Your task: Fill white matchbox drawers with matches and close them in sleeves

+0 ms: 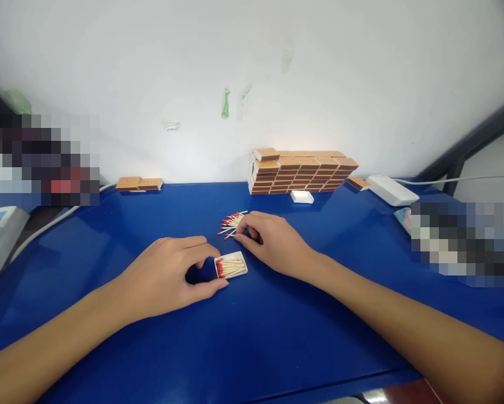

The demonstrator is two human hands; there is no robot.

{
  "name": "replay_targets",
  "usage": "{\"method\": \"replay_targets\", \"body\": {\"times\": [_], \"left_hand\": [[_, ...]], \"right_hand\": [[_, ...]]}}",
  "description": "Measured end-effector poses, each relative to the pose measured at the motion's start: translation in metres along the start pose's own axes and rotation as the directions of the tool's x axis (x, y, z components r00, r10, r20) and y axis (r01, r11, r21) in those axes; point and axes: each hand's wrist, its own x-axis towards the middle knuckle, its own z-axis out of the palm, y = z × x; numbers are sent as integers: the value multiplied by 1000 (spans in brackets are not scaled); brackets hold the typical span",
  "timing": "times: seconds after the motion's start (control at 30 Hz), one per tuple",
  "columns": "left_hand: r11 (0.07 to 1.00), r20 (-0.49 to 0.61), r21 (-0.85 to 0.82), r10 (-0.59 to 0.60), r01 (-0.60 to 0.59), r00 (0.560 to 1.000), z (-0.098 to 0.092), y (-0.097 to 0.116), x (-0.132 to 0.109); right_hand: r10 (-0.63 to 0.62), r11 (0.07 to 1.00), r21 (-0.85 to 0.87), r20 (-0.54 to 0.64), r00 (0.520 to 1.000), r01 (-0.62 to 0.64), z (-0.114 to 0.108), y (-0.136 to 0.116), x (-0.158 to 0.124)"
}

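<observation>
A small white matchbox tray [244,270] lies on the blue table, holding several red-headed matches [232,266] with their heads to the left. My left hand [172,275] grips the tray at its left end, thumb on the near side and fingers on the far side. Just beyond the tray is a loose fanned pile of matches [230,222], partly hidden by my right hand [273,238]. The thumb and index finger of that hand are pinched together at the pile's near right edge, around the tail of a match [230,234].
A stacked block of matchboxes [302,171] stands against the wall, with an empty white tray [302,197] before it. Two matchboxes [139,183] lie at back left, one matchbox [358,183] at back right beside a white power strip [392,190]. Blurred-out items sit at both sides.
</observation>
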Motion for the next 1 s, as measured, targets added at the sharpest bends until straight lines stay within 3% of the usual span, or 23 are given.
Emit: {"method": "replay_targets", "body": {"times": [0.23,0.6,0.77,1.0], "left_hand": [[1000,0,-1,-2,2,1000,-1,1,0],[1000,-8,10,2,-2,1000,-1,1,-1],[999,-25,36,-19,20,999,-1,1,0],[1000,-21,26,-2,3,1000,0,0,1]], "right_hand": [[-124,990,71,45,991,120,-4,5,-1],[26,1000,4,166,986,-27,-16,-4,-2],[-58,994,100,127,990,45,-25,-14,-11],[-125,984,154,202,971,94,-19,-23,-17]]}}
